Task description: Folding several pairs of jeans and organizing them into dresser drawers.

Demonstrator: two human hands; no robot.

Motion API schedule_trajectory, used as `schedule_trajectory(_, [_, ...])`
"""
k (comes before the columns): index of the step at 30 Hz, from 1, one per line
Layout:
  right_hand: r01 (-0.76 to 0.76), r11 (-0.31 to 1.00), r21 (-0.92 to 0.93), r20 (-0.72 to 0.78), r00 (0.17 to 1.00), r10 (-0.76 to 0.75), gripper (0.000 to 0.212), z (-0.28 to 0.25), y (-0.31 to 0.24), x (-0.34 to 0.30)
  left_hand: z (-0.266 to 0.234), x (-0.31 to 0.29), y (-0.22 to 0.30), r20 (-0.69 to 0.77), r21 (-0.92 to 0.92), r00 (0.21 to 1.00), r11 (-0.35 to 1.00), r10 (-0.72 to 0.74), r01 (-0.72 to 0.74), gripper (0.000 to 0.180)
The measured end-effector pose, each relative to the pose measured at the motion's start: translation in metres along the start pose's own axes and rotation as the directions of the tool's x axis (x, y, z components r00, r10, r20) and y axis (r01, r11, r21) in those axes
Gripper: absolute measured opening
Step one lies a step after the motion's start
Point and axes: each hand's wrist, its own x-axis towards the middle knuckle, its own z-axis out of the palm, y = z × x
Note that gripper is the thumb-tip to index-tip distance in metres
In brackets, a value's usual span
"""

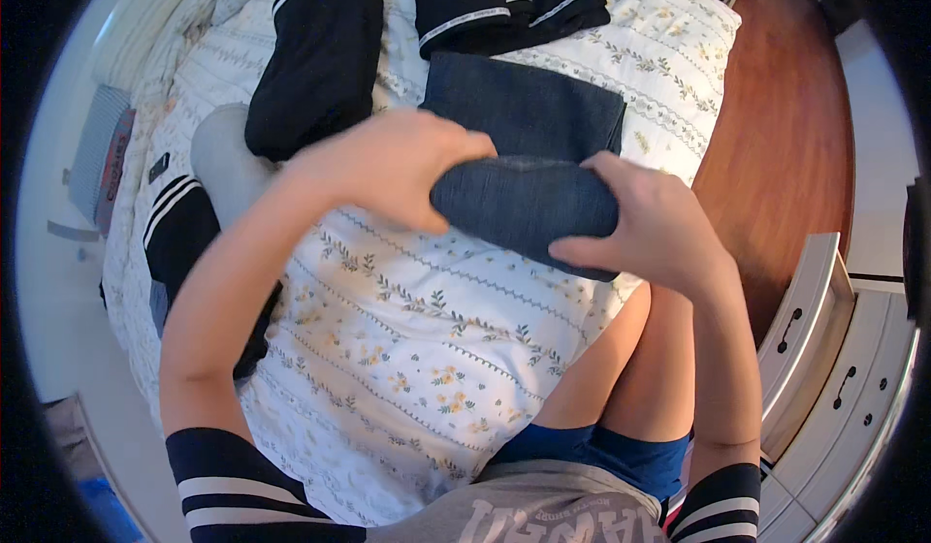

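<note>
Dark blue jeans (529,204) lie folded on the bed in front of me, their near part bent up into a thick fold. The farther part of the denim spreads flat behind that fold. My left hand (412,170) grips the fold's left end, thumb below and fingers on top. At the right end, my right hand (659,218) clasps it the same way, with the thumb along the near side. Some fingertips of both hands are hidden behind the denim.
A flowered white bedspread (417,320) covers the bed. Folded black clothes with white stripes (325,58) lie at the far left, and another black garment (504,5) behind the jeans. A grey cloth (228,145) lies left. An open white drawer (805,339) stands right, beside wooden floor (776,136).
</note>
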Motion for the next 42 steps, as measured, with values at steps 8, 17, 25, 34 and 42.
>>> schedule_trajectory(8, [-0.068,0.946,-0.316,-0.505,0.857,-0.107,0.084,0.042,0.008,0.019,-0.027,0.107,-0.090,0.583,-0.427,0.809,0.819,-0.074,0.382,0.053])
schedule_trajectory(17, [0.113,0.988,-0.105,-0.680,0.717,-0.154,0.093,0.056,0.045,0.042,-0.023,0.104,-0.094,0.189,-0.213,0.972,0.960,-0.143,0.183,0.083])
schedule_trajectory(25, [0.134,0.801,0.583,-0.633,0.693,0.345,0.103,0.076,0.065,0.001,-0.009,0.049,-0.026,0.387,-0.651,0.913,0.662,-0.130,0.370,0.092])
schedule_trajectory(34, [0.373,-0.472,0.799,-0.164,0.890,0.426,0.088,0.054,0.014,-0.159,0.113,-0.016,0.117,0.424,-0.873,0.894,-0.327,-0.146,0.361,0.079])
schedule_trajectory(42, [0.716,-0.213,0.665,-0.401,0.583,0.706,0.099,0.065,0.039,-0.331,0.167,0.057,0.304,0.467,-0.871,0.860,-0.061,0.204,0.488,0.075])
